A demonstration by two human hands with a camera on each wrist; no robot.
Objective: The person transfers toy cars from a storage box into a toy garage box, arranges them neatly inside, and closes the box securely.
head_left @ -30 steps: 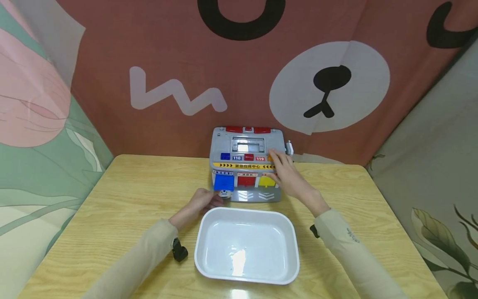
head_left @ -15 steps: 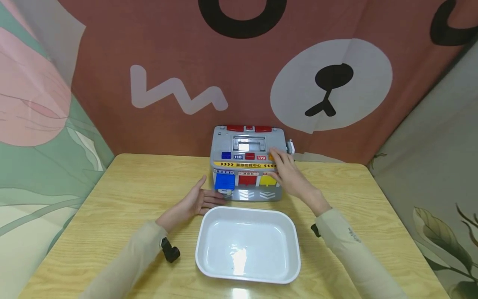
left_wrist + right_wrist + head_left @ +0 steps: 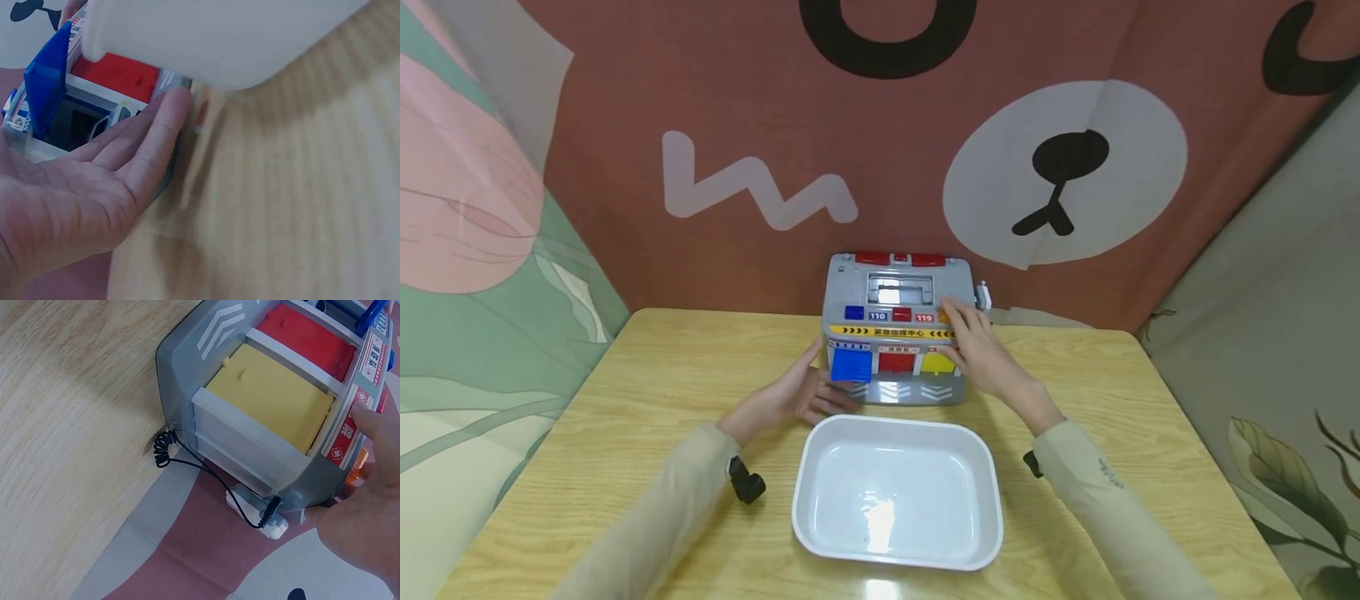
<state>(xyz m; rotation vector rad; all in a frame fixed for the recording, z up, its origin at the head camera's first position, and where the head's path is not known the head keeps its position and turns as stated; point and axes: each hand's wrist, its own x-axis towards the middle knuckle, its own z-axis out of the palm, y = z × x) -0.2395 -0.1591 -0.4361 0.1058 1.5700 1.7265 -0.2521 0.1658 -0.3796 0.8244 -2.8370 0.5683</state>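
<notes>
A grey toy emergency station (image 3: 898, 392) with blue, red and yellow doors stands at the back of the table. My right hand (image 3: 988, 358) grips its top front right corner, thumb on the red-and-white front sign and fingers near the orange button. The blue door (image 3: 49, 78) is swung up. In the left wrist view a small white toy car (image 3: 120, 114) sits at that opening, partly hidden by my fingers. My left hand (image 3: 797, 392) reaches to the opening palm up, fingers fairly straight and next to the car. The red door (image 3: 115, 75) and yellow door (image 3: 269, 397) are down.
A white plastic basin (image 3: 895, 492) stands on the wooden table (image 3: 647, 400) in front of the station, close to my left fingers. A white handset (image 3: 256, 512) with a coiled black cord hangs on the station's right side. A printed cloth (image 3: 737, 267) is behind.
My left hand let go of the toy car, opened its fingers, then moved them in at the blue door. The car went inward, out of the head view. My right hand stayed put.
</notes>
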